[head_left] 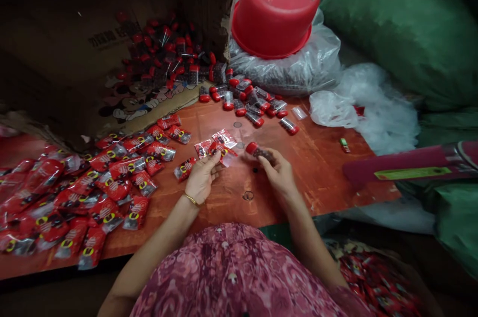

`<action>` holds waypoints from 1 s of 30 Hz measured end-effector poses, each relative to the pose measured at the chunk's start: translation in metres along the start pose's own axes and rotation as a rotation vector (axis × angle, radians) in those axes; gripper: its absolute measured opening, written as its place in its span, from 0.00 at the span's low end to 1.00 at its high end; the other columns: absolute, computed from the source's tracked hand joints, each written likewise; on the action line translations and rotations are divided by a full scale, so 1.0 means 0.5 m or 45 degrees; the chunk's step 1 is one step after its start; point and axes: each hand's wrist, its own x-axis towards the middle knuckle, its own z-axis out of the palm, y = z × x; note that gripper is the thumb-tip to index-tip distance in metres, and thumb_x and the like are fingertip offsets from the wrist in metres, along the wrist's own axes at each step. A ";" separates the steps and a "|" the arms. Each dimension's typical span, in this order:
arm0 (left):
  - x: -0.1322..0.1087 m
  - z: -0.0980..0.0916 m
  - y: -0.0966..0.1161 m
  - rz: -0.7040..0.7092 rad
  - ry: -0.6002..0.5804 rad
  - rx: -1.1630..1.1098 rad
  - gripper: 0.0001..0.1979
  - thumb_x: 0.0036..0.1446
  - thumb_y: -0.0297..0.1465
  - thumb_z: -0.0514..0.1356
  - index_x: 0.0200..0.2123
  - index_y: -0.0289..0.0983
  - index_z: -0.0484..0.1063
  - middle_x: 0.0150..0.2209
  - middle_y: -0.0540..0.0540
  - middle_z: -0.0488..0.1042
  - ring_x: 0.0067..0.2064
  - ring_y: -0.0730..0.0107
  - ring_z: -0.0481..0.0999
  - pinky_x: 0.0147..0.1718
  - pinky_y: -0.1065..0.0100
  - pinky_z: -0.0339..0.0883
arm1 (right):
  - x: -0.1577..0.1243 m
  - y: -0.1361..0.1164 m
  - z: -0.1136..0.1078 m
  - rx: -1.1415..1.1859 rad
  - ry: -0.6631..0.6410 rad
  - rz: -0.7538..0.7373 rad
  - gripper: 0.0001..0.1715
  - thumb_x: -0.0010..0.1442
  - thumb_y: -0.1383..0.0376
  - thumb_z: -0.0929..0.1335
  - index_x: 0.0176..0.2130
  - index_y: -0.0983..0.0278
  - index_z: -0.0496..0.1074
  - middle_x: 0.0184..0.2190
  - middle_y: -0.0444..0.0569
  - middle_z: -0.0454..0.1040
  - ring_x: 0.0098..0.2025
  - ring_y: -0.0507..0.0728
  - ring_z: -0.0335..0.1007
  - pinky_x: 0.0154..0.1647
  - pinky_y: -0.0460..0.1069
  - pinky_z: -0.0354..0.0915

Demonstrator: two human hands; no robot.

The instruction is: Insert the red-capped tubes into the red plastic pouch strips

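A red counter (317, 170) carries a pile of red packets (112, 182) on its left side. The right hand (280, 172) and left hand (201, 180) are apart over its middle: the right grip curls closed around a red-capped jar (252, 148); the left grip, nearly closed, pinches a printed wrapper (229, 156).

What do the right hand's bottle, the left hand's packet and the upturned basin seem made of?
Bottle: likely plastic; its dark body looks see-through, its red cap glossy.
Packet: thin, printed film, probably plastic; one end is see-through.
Basin: apparently moulded plastic, smooth and semi-matt, evenly red.
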 end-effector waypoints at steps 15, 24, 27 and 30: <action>-0.012 0.007 -0.006 0.137 -0.019 0.116 0.20 0.29 0.41 0.71 0.21 0.33 0.73 0.21 0.51 0.74 0.23 0.77 0.70 0.28 0.73 0.62 | -0.061 -0.109 0.019 0.600 -0.194 0.091 0.11 0.49 0.59 0.69 0.32 0.63 0.70 0.17 0.38 0.65 0.16 0.46 0.55 0.17 0.43 0.56; -0.008 0.026 -0.033 0.211 -0.054 -0.047 0.19 0.25 0.36 0.73 0.24 0.33 0.74 0.25 0.50 0.76 0.26 0.76 0.72 0.30 0.73 0.64 | -0.077 -0.109 0.076 0.683 -0.121 0.126 0.16 0.54 0.54 0.66 0.38 0.63 0.67 0.17 0.37 0.64 0.13 0.45 0.54 0.14 0.43 0.55; -0.007 0.023 -0.039 0.221 -0.083 -0.029 0.19 0.26 0.37 0.72 0.23 0.33 0.74 0.25 0.49 0.76 0.25 0.75 0.71 0.29 0.72 0.64 | -0.072 -0.117 0.096 0.666 -0.125 0.118 0.16 0.54 0.54 0.65 0.37 0.63 0.67 0.16 0.36 0.62 0.13 0.45 0.54 0.13 0.42 0.54; -0.003 0.012 -0.033 0.255 -0.062 -0.016 0.17 0.31 0.39 0.71 0.19 0.33 0.72 0.21 0.50 0.73 0.23 0.77 0.68 0.26 0.73 0.62 | -0.069 -0.124 0.110 0.646 -0.186 0.119 0.16 0.53 0.53 0.66 0.36 0.63 0.67 0.15 0.35 0.60 0.13 0.45 0.53 0.13 0.42 0.54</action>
